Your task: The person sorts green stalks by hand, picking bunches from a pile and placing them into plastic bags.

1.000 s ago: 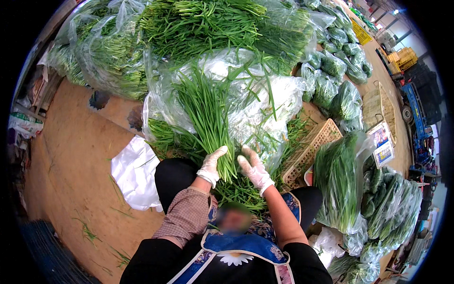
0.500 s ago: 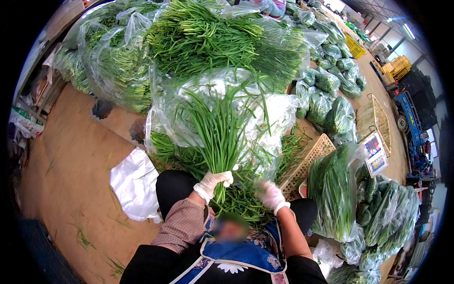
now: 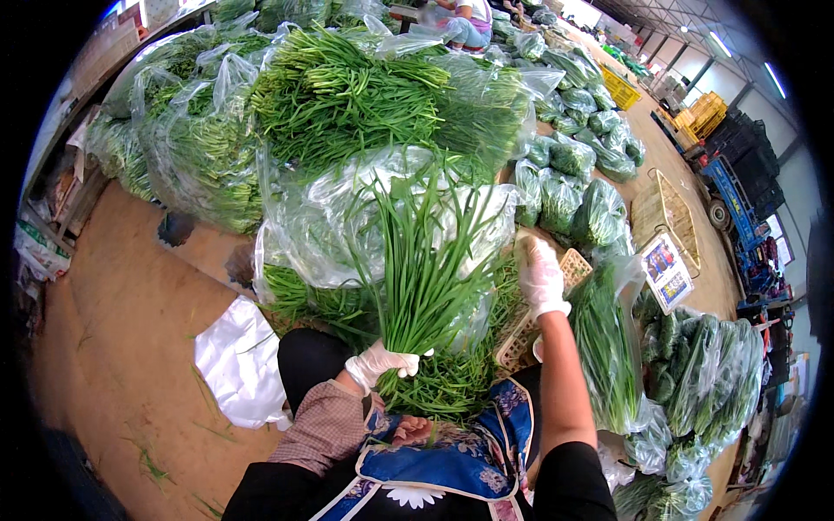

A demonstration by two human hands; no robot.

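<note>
My left hand (image 3: pixel 380 363), in a white glove, is closed round the lower ends of a bunch of green chives (image 3: pixel 426 269). The bunch stands nearly upright, its long leaves fanning out away from me. To its right, my gloved right hand (image 3: pixel 542 273) reaches forward above a tan plastic crate (image 3: pixel 518 340). Its fingers look stretched out, and I see nothing in them. Loose chives (image 3: pixel 439 388) lie in a heap below the bunch, between my knees. Behind the bunch spreads a crumpled clear plastic sheet (image 3: pixel 334 234).
Beyond the sheet, a large pile of chives (image 3: pixel 347 95) rests among big bagged bundles (image 3: pixel 204 143). Bagged greens (image 3: pixel 599 339) stand close on my right. A white sheet (image 3: pixel 241 365) lies on the floor at left. Another person (image 3: pixel 469 22) sits at the far end.
My right hand has moved forward and right, from beside the bunch's base to above the crate. My left hand still grips the chives. The whole view has shifted slightly.
</note>
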